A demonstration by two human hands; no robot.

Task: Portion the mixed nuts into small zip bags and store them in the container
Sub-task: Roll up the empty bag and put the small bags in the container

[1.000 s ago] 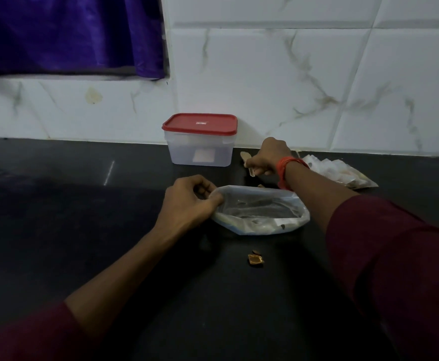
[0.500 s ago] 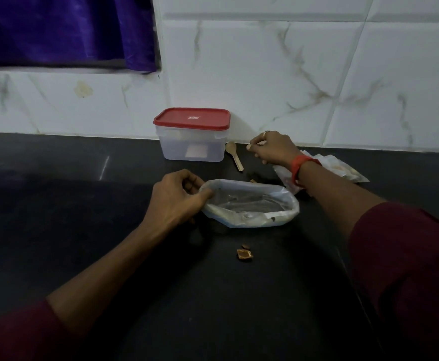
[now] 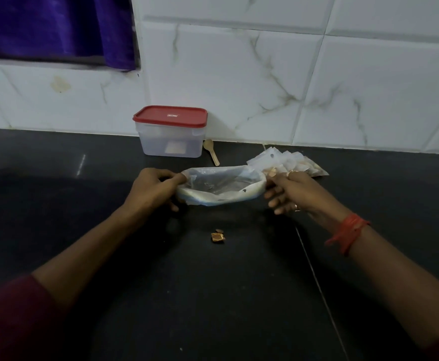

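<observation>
A large clear plastic bag [image 3: 221, 187] lies on the black counter with its mouth held wide; only crumbs show inside. My left hand [image 3: 153, 187] pinches its left rim. My right hand [image 3: 291, 191] grips its right rim. Behind my right hand lies a pile of small zip bags [image 3: 288, 162] with nuts in them. A clear container with a red lid [image 3: 171, 131] stands closed at the wall. A small wooden spoon [image 3: 211, 152] lies on the counter just right of the container.
A few nut pieces [image 3: 217, 236] lie on the counter in front of the bag. The tiled wall [image 3: 291, 87] runs close behind everything. A purple curtain [image 3: 51, 27] hangs at the upper left. A seam in the black counter [image 3: 317, 282] runs toward me on the right.
My right hand set the wooden spoon down beside the container, came back toward me and took hold of the big bag's right rim. My left hand kept its hold on the left rim.
</observation>
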